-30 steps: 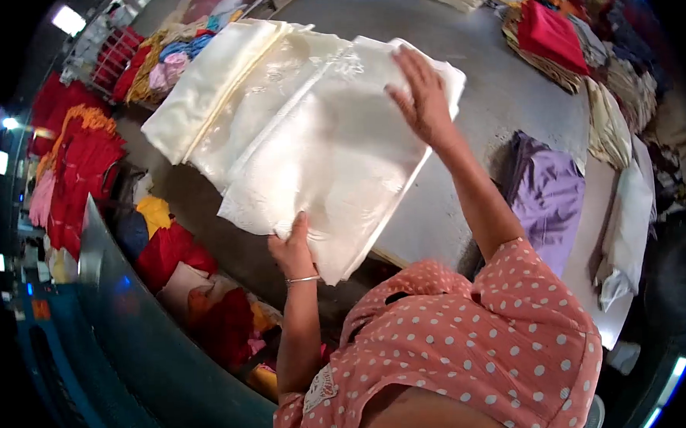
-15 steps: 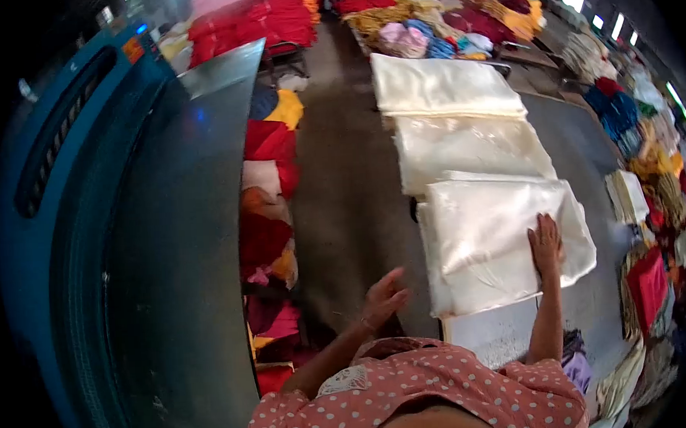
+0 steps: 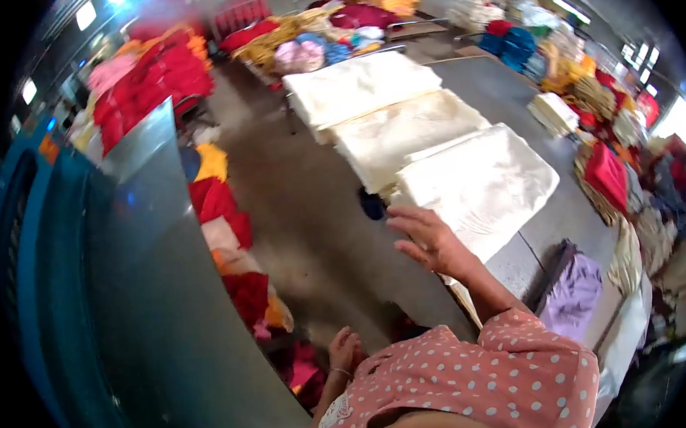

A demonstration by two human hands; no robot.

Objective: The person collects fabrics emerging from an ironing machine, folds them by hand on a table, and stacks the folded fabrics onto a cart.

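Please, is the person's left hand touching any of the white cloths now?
No, the left hand is low beside the dotted shirt, clearly apart from the white cloths on the table.

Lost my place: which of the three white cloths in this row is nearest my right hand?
The front cloth, closest to your body, beside your right hand; the middle cloth and far cloth lie beyond.

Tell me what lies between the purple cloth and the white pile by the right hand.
Only bare grey table between purple cloth and white pile, in the head view.
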